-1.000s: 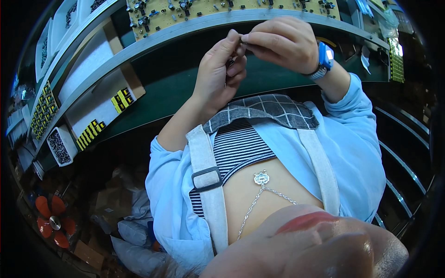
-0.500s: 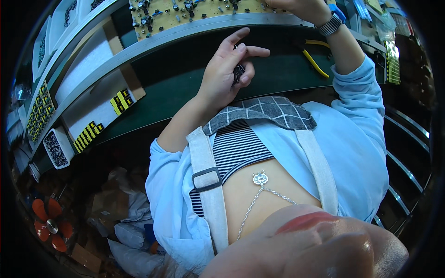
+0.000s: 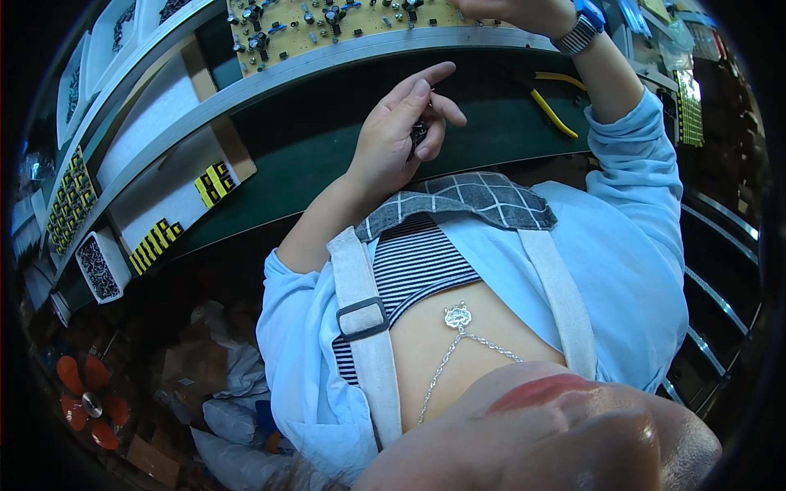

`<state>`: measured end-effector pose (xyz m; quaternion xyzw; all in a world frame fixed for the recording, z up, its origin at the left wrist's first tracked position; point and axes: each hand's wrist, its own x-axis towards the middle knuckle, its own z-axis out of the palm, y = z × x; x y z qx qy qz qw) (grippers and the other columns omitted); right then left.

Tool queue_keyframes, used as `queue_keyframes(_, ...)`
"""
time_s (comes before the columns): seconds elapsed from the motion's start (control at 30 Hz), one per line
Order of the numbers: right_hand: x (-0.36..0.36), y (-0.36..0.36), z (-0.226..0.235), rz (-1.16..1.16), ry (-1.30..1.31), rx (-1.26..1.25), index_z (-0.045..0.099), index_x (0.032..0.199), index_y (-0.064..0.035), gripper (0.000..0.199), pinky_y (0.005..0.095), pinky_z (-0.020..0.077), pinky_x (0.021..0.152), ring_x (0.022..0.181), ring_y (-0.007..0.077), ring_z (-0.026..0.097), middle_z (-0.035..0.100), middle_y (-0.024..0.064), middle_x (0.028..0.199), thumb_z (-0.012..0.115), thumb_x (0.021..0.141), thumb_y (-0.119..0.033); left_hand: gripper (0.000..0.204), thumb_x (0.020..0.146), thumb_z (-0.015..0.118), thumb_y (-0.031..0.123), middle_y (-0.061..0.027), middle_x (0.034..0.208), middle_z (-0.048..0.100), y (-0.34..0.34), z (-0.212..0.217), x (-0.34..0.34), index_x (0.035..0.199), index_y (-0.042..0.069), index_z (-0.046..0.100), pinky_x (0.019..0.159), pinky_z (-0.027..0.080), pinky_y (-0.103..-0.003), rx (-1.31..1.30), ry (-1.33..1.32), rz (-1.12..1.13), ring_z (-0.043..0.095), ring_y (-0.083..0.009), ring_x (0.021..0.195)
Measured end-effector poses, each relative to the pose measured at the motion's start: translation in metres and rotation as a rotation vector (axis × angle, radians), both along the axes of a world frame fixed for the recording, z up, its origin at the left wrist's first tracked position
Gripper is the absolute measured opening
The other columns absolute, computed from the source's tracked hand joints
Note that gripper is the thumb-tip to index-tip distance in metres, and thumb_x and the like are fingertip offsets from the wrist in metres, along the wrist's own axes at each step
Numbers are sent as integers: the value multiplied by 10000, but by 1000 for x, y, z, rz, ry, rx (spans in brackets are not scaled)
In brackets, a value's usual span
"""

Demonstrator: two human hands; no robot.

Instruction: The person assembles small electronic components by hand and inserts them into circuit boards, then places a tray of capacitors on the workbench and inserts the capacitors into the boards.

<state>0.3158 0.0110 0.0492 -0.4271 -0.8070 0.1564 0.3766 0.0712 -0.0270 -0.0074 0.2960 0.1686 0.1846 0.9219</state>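
The right hand (image 3: pixel 524 11) is now reaching past the metal rail (image 3: pixel 327 56) and up to the board (image 3: pixel 295 41), whereas a second ago its fingertips were meeting the left hand (image 3: pixel 399 127) above the green tabletop (image 3: pixel 491 123). Its fingertips are running out at the top edge of view, so I cannot tell whether they are pinching anything or pressing down. The left hand is staying back on the near side of the rail, its lower fingers curling around some dark parts (image 3: pixel 418 132), while its thumb, index and middle finger are spreading apart and pinching nothing. That parting is apparently shifting the work from the held parts to the board, with the left hand seemingly serving as the store. The board is lying just beyond the rail, already carrying many small components. With the right hand gone from there, the yellow-handled tool (image 3: pixel 554 114) is showing more fully on the tabletop, beneath the right forearm's side, and neither hand is touching it.
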Motion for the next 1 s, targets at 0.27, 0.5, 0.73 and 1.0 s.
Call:
queue_keyframes(0.27, -37, -37, 24, -138, -89, -198, 681, 826, -94, 120, 296, 432, 549, 651, 183, 572, 600, 57, 735, 694, 723, -155, 489, 1015, 270, 291, -75, 723, 611, -1, 2, -8, 1433, 48, 197, 424, 319, -187, 48, -287, 40, 330, -63, 395)
queue_keyframes(0.5, -62, -83, -29, 86, 485, -554, 650, 1076, -38, 259, 223, 473, 593, 685, 147, 593, 634, 79, 874, 676, 831, -119, 500, 1012, 268, 333, -62, 661, 589, 0, 9, -6, 1439, 84, 196, 403, 312, -187, -28, -367, 67, 324, -65, 373)
queue_keyframes(0.73, -70, -87, -23, -184, 300, -159, 665, 997, -6, 194, 208, 472, 625, 714, 117, 586, 628, 71, 887, 664, 843, -125, 446, 989, 387, 350, -47, 646, 560, -10, -4, 4, 1314, 45, 377, 426, 332, -180, 307, -23, 188, 433, -57, 455)
queue_keyframes(1.0, -63, -93, -25, -72, 503, -502, 652, 983, -16, 223, 203, 456, 618, 721, 87, 570, 613, 29, 830, 679, 843, -188, 306, 949, 524, 251, -18, 690, 552, -8, -8, 0, 1155, 25, 510, 495, 373, -167, 313, -25, 141, 486, -50, 563)
